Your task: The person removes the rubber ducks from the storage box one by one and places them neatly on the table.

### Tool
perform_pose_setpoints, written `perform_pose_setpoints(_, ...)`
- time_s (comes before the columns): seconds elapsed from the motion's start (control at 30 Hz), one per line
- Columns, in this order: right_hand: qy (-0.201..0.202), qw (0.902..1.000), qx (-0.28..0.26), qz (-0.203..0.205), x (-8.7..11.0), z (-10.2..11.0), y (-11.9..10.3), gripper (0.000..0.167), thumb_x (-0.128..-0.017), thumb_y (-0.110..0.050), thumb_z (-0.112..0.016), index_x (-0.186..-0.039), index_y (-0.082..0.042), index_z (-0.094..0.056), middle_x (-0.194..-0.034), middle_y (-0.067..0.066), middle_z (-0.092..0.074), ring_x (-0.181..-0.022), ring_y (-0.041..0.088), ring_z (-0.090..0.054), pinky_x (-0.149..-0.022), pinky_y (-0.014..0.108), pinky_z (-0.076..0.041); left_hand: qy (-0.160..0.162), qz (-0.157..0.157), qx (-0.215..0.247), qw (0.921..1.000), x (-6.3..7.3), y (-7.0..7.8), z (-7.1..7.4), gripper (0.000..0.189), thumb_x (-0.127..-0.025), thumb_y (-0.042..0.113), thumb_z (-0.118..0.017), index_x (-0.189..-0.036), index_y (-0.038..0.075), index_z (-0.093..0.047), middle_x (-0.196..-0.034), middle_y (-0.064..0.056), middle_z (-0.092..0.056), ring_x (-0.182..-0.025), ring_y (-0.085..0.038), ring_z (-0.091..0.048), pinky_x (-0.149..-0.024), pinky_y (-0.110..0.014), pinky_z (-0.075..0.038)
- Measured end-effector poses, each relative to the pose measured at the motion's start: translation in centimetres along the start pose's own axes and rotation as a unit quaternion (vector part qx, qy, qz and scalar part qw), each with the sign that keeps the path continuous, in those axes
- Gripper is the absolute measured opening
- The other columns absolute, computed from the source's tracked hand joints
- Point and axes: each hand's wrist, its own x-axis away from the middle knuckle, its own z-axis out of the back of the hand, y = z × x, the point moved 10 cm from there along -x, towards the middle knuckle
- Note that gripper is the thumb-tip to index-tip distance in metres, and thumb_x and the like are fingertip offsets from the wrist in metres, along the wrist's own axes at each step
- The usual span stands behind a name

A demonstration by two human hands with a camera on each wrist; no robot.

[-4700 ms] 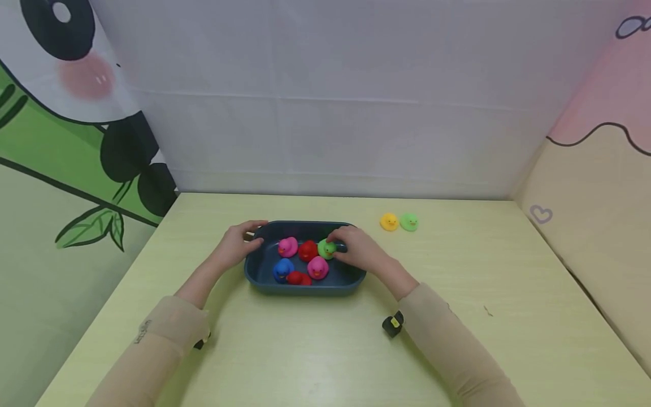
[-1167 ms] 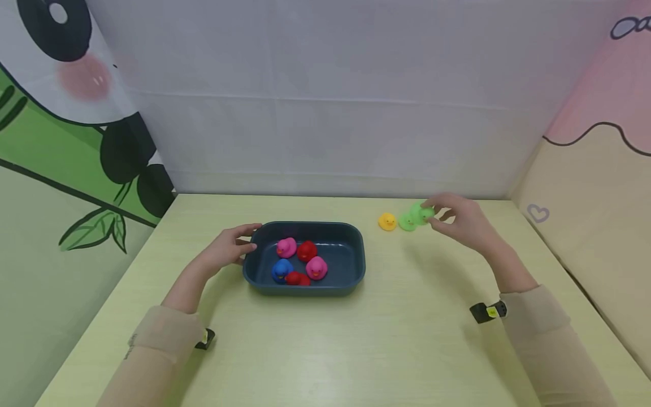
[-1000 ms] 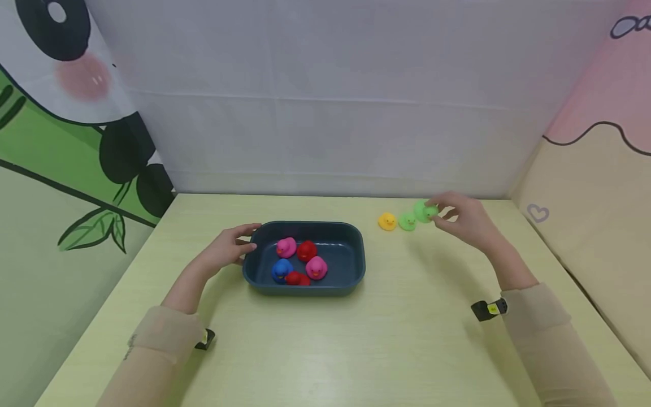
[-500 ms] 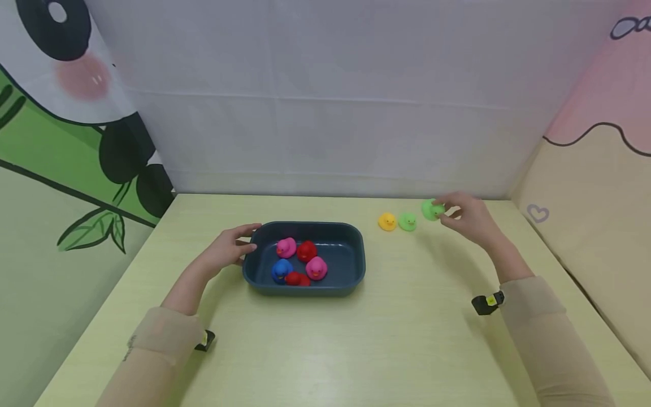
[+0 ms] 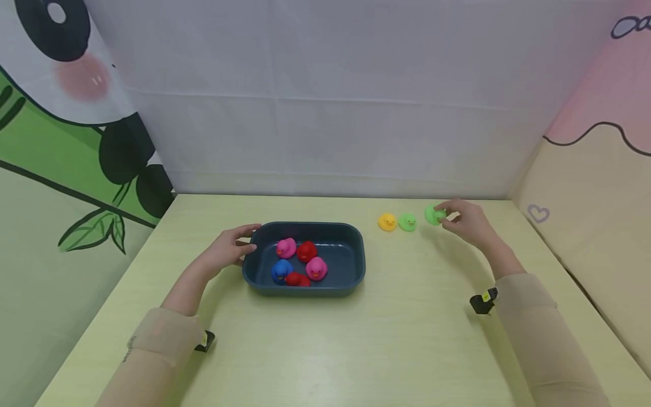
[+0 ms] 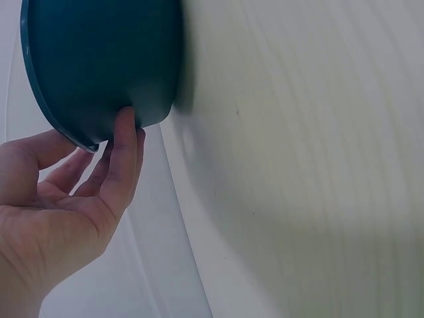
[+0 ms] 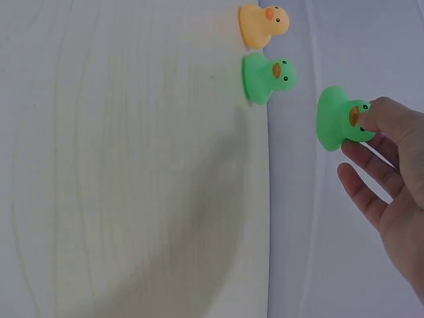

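Observation:
My right hand [image 5: 470, 224] pinches a green rubber duck [image 5: 434, 215] by its head, between thumb and fingertips. In the right wrist view this held duck [image 7: 338, 119] appears off to the side of the table edge, beyond a second green duck [image 7: 262, 78] and a yellow duck [image 7: 260, 25]. Those two stand side by side at the back of the table. My left hand [image 5: 226, 249] grips the left end of a dark blue tray [image 5: 305, 290], thumb at the rim and fingers against the outer wall [image 6: 119, 79].
Inside the tray are two pink ducks [image 5: 286, 247], a blue duck [image 5: 281, 270] and two red ducks [image 5: 307, 251], one lying tipped. A pale cloth wall [image 5: 325, 141] rises behind the table's back edge, with a printed panel [image 5: 595, 215] along the right.
My right hand lifted the green duck out of the tray and carried it right, past the other green duck, then slightly lower. My left hand stays at the tray's left end.

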Motion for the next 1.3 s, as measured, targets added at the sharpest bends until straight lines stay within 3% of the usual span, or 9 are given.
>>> perform_pose_setpoints(0.27, -0.029, 0.9993, -0.004, -0.023, -0.4, -1.8, 1.5, 0.03, -0.084, 0.001, -0.06, -0.114, -0.003, -0.064, -0.112, 0.017, -0.062, -0.096, 0.033, -0.06, -0.076, 0.043, -0.054, -0.001, 0.007, 0.005, 1.0, 0.4, 0.0, 0.1, 0.055, -0.097, 0.007, -0.05, -0.148, 0.01, -0.029, -0.147, -0.025, -0.03, -0.129, -0.044, -0.04, -0.077, -0.037, -0.057)
perform_pose_setpoints(0.73, -0.046, 0.9982, 0.029, -0.025, -0.5, -3.4, 2.3, 0.028, -0.085, 0.0, -0.061, -0.113, 0.001, -0.064, -0.113, 0.022, -0.062, -0.096, 0.035, -0.059, -0.077, 0.044, -0.049, 0.002, 0.006, 0.008, 1.0, 0.7, 0.2, 0.2, 0.055, -0.096, 0.007, -0.05, -0.147, 0.01, -0.03, -0.145, -0.026, -0.032, -0.128, -0.045, -0.041, -0.077, -0.039, -0.057)
perform_pose_setpoints(1.03, -0.046, 0.9977, 0.019, -0.047, -0.5, -4.0, 3.0, 0.031, -0.087, -0.001, -0.059, -0.117, 0.002, -0.062, -0.118, 0.024, -0.059, -0.1, 0.037, -0.057, -0.078, 0.044, -0.046, 0.003, 0.01, 0.006, 0.9999, 0.9, 0.4, 0.2, 0.054, -0.097, 0.008, -0.05, -0.148, 0.01, -0.03, -0.147, -0.025, -0.03, -0.129, -0.045, -0.04, -0.078, -0.038, -0.056)
perform_pose_setpoints(1.3, -0.055, 0.9964, 0.01, -0.064, -0.8, -4.5, 3.5, 0.032, -0.09, -0.003, -0.056, -0.121, 0.002, -0.06, -0.122, 0.025, -0.056, -0.104, 0.04, -0.055, -0.086, 0.052, -0.043, 0.007, 0.015, 0.002, 0.9999, 1.0, 0.7, 0.1, 0.055, -0.096, 0.007, -0.05, -0.147, 0.01, -0.03, -0.145, -0.026, -0.031, -0.128, -0.045, -0.041, -0.078, -0.04, -0.056)
